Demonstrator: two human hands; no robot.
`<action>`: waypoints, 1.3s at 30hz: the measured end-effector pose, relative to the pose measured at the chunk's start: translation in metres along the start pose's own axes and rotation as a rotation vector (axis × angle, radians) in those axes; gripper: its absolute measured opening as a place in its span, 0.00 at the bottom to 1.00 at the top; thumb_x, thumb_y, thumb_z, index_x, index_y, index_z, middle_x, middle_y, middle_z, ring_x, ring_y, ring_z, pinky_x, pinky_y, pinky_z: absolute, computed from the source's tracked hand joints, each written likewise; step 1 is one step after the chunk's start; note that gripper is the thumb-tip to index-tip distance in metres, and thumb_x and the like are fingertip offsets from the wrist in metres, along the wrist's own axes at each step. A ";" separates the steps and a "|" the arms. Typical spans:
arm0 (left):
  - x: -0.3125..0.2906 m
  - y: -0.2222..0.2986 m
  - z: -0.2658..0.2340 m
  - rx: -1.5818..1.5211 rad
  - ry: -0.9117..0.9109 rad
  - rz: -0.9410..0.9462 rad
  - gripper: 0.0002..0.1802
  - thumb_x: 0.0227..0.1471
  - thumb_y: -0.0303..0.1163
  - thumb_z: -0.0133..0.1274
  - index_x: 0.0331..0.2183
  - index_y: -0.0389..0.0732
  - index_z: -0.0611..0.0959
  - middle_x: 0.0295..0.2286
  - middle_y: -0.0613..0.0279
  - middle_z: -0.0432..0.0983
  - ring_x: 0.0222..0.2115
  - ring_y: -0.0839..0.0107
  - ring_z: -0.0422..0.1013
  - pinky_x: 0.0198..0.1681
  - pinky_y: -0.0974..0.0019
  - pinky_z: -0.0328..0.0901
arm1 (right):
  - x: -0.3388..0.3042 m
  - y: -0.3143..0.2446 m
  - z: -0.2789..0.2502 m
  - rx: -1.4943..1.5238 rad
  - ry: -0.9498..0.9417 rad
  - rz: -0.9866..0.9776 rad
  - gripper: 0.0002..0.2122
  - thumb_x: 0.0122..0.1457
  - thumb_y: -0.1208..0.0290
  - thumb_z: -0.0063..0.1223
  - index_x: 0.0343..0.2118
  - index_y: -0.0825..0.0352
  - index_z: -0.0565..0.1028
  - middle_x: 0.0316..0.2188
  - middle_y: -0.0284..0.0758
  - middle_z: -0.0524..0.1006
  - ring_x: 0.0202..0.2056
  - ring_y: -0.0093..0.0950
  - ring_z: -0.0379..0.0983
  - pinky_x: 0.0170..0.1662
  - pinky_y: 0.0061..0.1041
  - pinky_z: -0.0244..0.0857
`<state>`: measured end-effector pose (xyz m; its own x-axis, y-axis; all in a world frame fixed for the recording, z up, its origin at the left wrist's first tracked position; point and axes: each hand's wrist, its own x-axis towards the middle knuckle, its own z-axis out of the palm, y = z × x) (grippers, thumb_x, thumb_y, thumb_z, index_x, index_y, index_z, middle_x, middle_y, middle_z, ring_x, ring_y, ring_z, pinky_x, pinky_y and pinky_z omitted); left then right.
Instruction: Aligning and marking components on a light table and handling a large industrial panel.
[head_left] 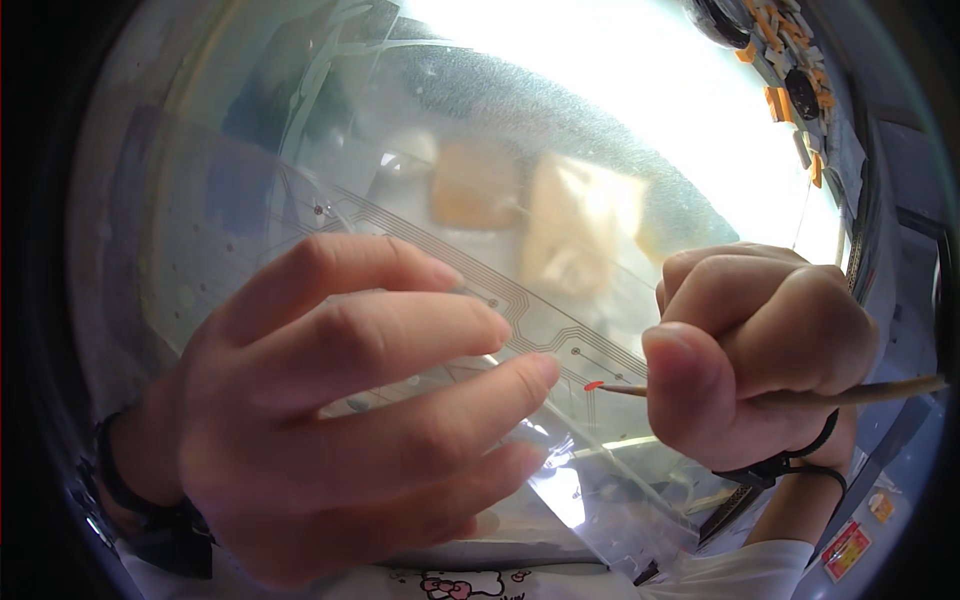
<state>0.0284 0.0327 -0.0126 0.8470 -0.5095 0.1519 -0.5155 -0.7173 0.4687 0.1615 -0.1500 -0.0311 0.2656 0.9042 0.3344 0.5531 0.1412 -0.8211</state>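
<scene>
A clear flexible film point(540, 320) printed with fine grey circuit lines lies across the work surface. My left hand point(340, 420) hovers over or rests on its near left part, fingers spread and slightly bent, hiding much of the film; whether the fingertips touch it I cannot tell. Shut in my right hand point(760, 345) is a thin brush point(850, 396) with a tan handle, held nearly level and pointing left. Its fine red tip point(594, 386) is at the printed lines, just right of my left fingertips.
Beyond the film, a tan square block point(475, 185) and a pale yellowish piece point(580, 220) look blurred through a hazy clear layer. Small orange and white pieces point(780, 100) crowd the far right edge beside dark round objects. Bright glare covers the far surface.
</scene>
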 end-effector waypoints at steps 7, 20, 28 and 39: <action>0.001 0.002 0.002 -0.016 0.033 -0.002 0.13 0.49 0.45 0.43 0.28 0.50 0.79 0.32 0.66 0.71 0.35 0.66 0.64 0.35 0.59 0.63 | -0.003 0.000 0.000 -0.020 -0.009 0.039 0.13 0.48 0.77 0.53 0.23 0.63 0.57 0.08 0.30 0.63 0.07 0.17 0.50 0.08 0.19 0.43; 0.009 -0.007 0.021 -0.061 0.053 0.021 0.13 0.48 0.45 0.45 0.28 0.48 0.79 0.32 0.59 0.72 0.34 0.63 0.66 0.35 0.57 0.63 | 0.004 0.015 -0.004 0.188 -0.149 0.148 0.20 0.28 0.72 0.70 0.11 0.61 0.61 0.08 0.25 0.63 0.09 0.13 0.53 0.13 0.15 0.40; 0.005 -0.002 0.030 -0.119 0.246 0.048 0.10 0.44 0.42 0.48 0.27 0.50 0.81 0.33 0.60 0.71 0.33 0.64 0.65 0.35 0.58 0.63 | 0.015 0.016 0.000 0.184 -0.100 -0.015 0.18 0.36 0.87 0.59 0.09 0.61 0.59 0.07 0.25 0.62 0.08 0.13 0.52 0.10 0.15 0.38; 0.005 -0.002 0.034 -0.115 0.252 0.097 0.12 0.40 0.38 0.50 0.30 0.47 0.81 0.35 0.59 0.70 0.35 0.64 0.65 0.36 0.61 0.63 | 0.009 0.012 0.001 0.145 -0.128 0.004 0.19 0.40 0.86 0.51 0.05 0.64 0.53 0.04 0.28 0.57 0.06 0.20 0.51 0.10 0.18 0.41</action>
<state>0.0292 0.0155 -0.0420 0.8075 -0.4285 0.4054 -0.5896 -0.6054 0.5346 0.1696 -0.1395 -0.0389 0.1600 0.9475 0.2767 0.4301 0.1854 -0.8835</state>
